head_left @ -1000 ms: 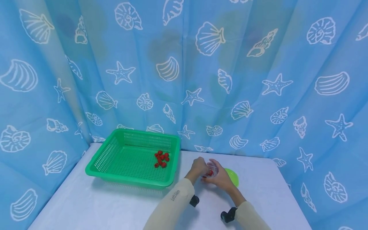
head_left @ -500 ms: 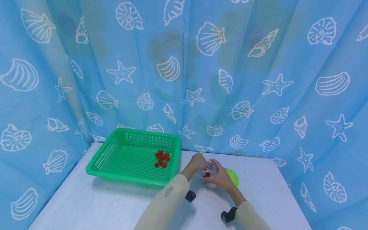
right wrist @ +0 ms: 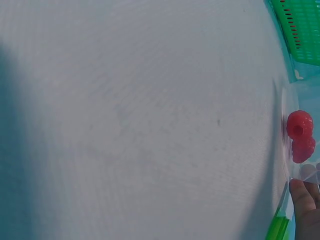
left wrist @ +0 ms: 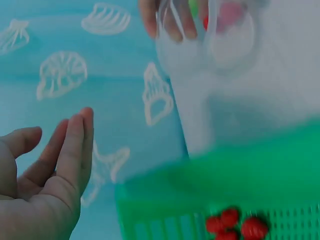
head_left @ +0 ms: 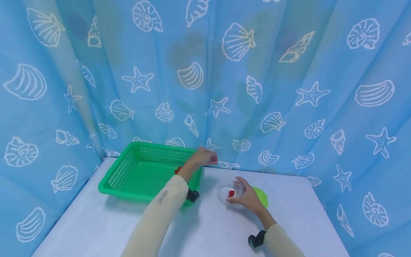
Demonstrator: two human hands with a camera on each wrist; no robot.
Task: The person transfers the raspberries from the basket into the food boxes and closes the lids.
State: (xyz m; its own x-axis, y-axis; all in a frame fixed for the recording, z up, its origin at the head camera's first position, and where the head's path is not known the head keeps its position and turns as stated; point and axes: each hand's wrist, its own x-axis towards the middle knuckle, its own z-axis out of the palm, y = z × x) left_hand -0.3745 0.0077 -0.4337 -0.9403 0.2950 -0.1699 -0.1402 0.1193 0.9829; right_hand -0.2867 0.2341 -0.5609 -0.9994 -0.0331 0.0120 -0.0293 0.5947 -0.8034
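Observation:
My left hand (head_left: 201, 157) is over the right back corner of the green basket (head_left: 128, 197). In the left wrist view its fingers (left wrist: 75, 145) are extended, with nothing between them and the thumb. Several raspberries (left wrist: 255, 228) lie in the basket, partly hidden by the left arm in the head view. My right hand (head_left: 247, 196) grips a clear plastic container (head_left: 222, 195) from its right side, thumb at the front and fingers behind. Inside the container is a raspberry (head_left: 231, 192); the right wrist view shows its hollow end, with a second red shape, perhaps a reflection, under it (right wrist: 303, 149).
A lime-green lid (head_left: 261, 197) lies on the table just right of my right hand. The white-covered table (head_left: 218, 232) meets a blue shell-print curtain (head_left: 192, 46) behind the basket. Camera mounts are strapped at both wrists.
My left hand has left the container, moving left and back to above the basket's corner. The raspberry it was at now lies in the container. My right hand keeps its grip in place.

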